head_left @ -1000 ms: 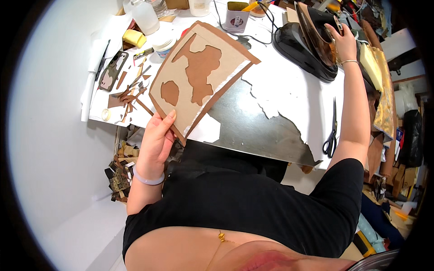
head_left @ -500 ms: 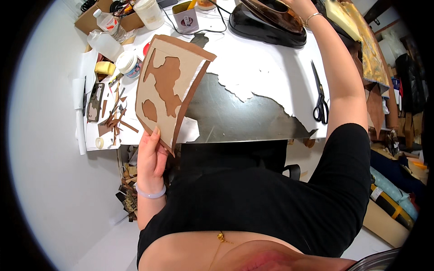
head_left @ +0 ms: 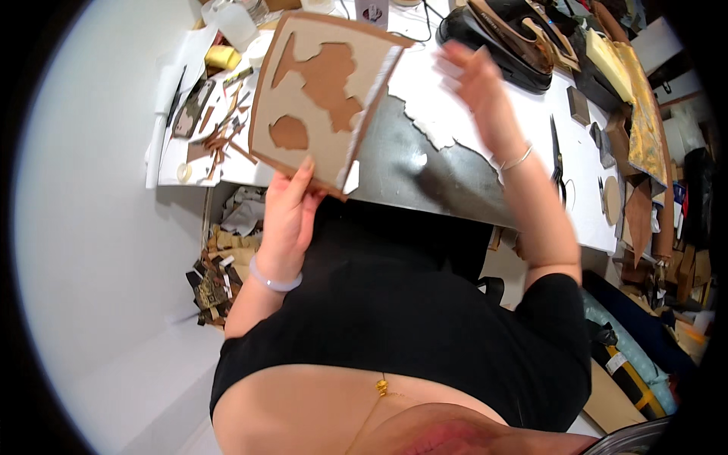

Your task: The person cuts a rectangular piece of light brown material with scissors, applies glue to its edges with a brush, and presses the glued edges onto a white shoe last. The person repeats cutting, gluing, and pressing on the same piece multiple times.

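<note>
My left hand grips the lower edge of a stiff brown leather-like panel, thumb on its face. A beige layer with irregular cut-out openings lies over the panel, showing brown through them. A whitish strip runs down its right side. The panel is raised and tilted above the table's left part. My right hand is in the air over the table, somewhat blurred, its fingers stretched out with nothing visible in them. Beyond it, a clothes iron rests on its black base.
A dark cutting plate partly lies under torn-edged white paper. Black scissors are at the right, near dark blocks. Leather scraps, a phone and a yellow sponge sit at the left.
My right hand has come away from the iron, back toward me and to the left. The head view has shifted, and the panel now faces it more fully, still in my left hand.
</note>
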`<control>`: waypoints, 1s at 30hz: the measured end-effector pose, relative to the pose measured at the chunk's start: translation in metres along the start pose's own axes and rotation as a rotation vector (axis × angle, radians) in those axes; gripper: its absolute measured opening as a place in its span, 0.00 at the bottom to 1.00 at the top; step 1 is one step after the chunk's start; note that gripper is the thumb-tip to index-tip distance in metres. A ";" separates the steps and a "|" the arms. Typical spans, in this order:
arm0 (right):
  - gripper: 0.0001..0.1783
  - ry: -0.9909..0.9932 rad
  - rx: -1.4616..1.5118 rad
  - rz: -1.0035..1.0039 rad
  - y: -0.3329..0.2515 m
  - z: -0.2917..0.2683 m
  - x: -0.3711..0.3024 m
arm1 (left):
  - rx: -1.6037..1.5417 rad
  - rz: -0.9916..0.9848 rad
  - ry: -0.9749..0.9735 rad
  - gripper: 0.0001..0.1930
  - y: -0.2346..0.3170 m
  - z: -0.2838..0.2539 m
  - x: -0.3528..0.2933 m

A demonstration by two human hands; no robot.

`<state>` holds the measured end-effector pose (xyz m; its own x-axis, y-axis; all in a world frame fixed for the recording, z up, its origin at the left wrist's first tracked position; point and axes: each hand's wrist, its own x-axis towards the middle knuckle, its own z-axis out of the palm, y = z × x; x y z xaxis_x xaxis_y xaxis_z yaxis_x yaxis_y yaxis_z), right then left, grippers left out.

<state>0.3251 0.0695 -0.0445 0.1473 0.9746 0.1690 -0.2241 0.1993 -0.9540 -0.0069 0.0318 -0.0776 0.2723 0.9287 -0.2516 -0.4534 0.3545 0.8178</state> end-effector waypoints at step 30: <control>0.18 -0.338 -0.593 -0.016 -0.044 0.118 -0.112 | 1.088 0.771 -0.369 0.10 0.108 0.064 -0.046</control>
<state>0.2043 -0.0357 0.0076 -0.1847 0.9696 0.1603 0.3553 0.2179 -0.9090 -0.0144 0.0202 0.0550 0.5417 0.7069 0.4548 0.2470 -0.6511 0.7177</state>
